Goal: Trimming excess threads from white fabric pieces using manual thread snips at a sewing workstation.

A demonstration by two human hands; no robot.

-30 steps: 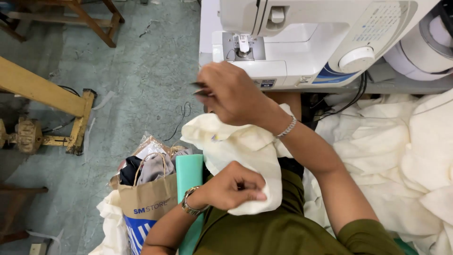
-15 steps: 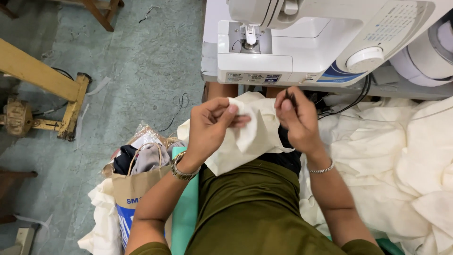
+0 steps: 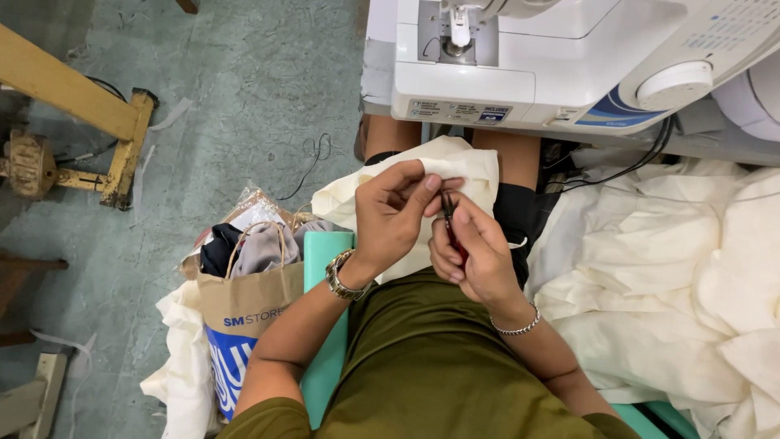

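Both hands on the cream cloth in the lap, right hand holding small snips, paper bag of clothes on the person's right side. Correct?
One thing is off: the paper bag stands on the person's left side, beside the left arm, as the head view shows. The rest holds: the left hand and right hand are both at the cream cloth in the lap, and the right hand holds small snips.

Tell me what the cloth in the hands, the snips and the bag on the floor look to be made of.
Cloth: cream woven fabric, matte, soft folds; likely cotton.
Snips: dark metal blades, apparently a red grip, mostly hidden by the right hand.
Bag: brown paper, matte, creased.
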